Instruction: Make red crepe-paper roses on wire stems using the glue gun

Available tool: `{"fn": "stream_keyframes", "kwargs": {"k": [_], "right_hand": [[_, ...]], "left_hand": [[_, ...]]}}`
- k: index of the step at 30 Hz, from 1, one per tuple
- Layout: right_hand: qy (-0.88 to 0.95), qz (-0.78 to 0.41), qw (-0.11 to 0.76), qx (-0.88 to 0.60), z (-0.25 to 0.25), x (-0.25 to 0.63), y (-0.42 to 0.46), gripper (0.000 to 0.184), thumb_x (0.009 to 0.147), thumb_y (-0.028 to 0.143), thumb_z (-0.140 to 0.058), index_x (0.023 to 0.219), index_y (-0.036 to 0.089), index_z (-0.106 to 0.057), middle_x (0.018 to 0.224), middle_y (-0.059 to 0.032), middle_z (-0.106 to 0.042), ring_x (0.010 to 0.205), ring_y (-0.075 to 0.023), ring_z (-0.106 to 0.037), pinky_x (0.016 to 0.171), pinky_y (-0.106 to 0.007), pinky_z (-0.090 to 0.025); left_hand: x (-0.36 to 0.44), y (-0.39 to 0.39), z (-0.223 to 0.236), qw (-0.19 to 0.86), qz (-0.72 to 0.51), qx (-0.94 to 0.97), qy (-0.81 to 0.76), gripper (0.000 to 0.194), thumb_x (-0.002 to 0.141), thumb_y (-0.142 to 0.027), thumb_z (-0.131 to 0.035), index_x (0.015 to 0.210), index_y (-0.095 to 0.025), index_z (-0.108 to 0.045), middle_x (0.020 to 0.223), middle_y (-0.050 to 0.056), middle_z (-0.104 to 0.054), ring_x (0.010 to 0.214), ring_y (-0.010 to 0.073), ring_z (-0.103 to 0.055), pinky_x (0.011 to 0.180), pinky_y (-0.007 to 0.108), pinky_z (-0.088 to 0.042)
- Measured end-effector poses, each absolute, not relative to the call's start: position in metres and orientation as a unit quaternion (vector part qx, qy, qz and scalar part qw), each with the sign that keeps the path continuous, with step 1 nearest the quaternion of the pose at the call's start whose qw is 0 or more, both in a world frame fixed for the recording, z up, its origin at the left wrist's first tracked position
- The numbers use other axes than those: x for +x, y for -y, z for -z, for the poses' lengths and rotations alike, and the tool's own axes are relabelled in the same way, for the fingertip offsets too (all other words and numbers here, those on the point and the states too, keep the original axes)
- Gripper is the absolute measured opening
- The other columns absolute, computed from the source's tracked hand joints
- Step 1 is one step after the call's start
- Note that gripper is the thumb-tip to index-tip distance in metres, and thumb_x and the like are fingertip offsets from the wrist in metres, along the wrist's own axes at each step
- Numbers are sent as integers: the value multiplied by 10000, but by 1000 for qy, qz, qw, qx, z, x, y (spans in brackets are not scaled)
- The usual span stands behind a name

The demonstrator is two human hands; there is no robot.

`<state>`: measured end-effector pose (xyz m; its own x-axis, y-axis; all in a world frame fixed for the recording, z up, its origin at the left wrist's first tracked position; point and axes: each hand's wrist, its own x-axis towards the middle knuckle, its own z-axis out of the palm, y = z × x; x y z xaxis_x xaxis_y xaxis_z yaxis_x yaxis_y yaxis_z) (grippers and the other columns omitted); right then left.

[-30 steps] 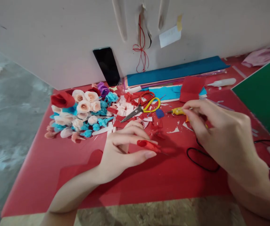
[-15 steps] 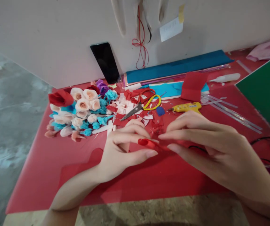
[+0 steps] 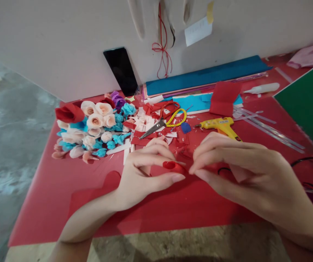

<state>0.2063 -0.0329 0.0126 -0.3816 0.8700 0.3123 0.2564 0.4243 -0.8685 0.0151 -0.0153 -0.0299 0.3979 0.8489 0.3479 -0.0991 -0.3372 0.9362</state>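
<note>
My left hand (image 3: pixel 142 171) pinches a small rolled piece of red paper (image 3: pixel 172 166) between thumb and fingers, just above the red table sheet (image 3: pixel 49 196). My right hand (image 3: pixel 241 171) meets it from the right, its thumb and forefinger closed on the roll's pointed end. A yellow glue gun (image 3: pixel 220 124) lies on the table just behind my right hand, its black cord (image 3: pixel 306 160) running off to the right. Yellow-handled scissors (image 3: pixel 164 123) rest among red and white paper scraps (image 3: pixel 145 127) behind my left hand.
A heap of paper roses (image 3: pixel 90 127) in white, peach, blue and red lies at the left. A black phone (image 3: pixel 120 71) leans on the wall. Blue paper sheets (image 3: pixel 205 74), a folded red sheet (image 3: pixel 223 98), clear glue sticks (image 3: pixel 265 129) and a green board (image 3: pixel 309 105) fill the back right.
My right hand left the glue gun, which now lies on the table, and came left to pinch the tip of the red roll. My left hand kept holding the roll.
</note>
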Motion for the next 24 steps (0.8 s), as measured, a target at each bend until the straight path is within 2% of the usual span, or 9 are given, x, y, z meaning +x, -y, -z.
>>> {"fn": "stream_keyframes", "kwargs": {"k": [4, 6, 9, 13, 19, 24], "right_hand": [[686, -454, 426, -377, -13, 213, 34, 120, 822, 103, -589, 781, 213, -614, 762, 38, -622, 723, -80, -587, 641, -150, -509], [670, -421, 457, -406, -12, 217, 33, 119, 837, 138, -592, 789, 243, -623, 766, 43, -629, 731, -95, -594, 640, -174, -512], [658, -370, 477, -451, -9, 221, 28, 171, 866, 162, -573, 742, 250, -651, 682, 46, -637, 629, -84, -592, 554, -176, -491], [620, -455, 481, -421, -5, 224, 20, 247, 915, 183, -510, 762, 242, -696, 683, 36, -664, 589, -68, -604, 547, -161, -507], [591, -471, 509, -413, -5, 223, 21, 190, 864, 114, -576, 858, 252, -707, 763, 46, -674, 655, -50, -617, 642, -121, -529], [594, -461, 515, -412, -5, 223, 22, 209, 829, 89, -606, 851, 263, -718, 775, 45, -696, 638, -49, -630, 546, -89, -520]], "left_hand": [[15, 15, 31, 502, -481, 662, -280, 96, 708, -186, -747, 799, -215, -738, 682, 5, -649, 686, 129, -536, 719, 320, -450], [15, 15, 32, 504, -483, 656, -285, 118, 705, -196, -751, 819, -225, -740, 690, 7, -658, 683, 133, -550, 719, 326, -456], [15, 16, 33, 510, -485, 651, -285, 123, 698, -203, -758, 817, -227, -741, 697, 9, -664, 687, 135, -555, 716, 326, -457], [14, 16, 32, 510, -486, 650, -283, 105, 691, -186, -761, 790, -215, -741, 693, 2, -656, 682, 125, -553, 730, 323, -451], [15, 16, 31, 508, -490, 649, -283, 91, 704, -188, -752, 783, -233, -739, 690, 2, -670, 689, 135, -564, 728, 334, -453], [16, 16, 31, 511, -491, 649, -277, 76, 709, -190, -748, 777, -222, -739, 675, 2, -652, 689, 133, -543, 738, 331, -445]]}}
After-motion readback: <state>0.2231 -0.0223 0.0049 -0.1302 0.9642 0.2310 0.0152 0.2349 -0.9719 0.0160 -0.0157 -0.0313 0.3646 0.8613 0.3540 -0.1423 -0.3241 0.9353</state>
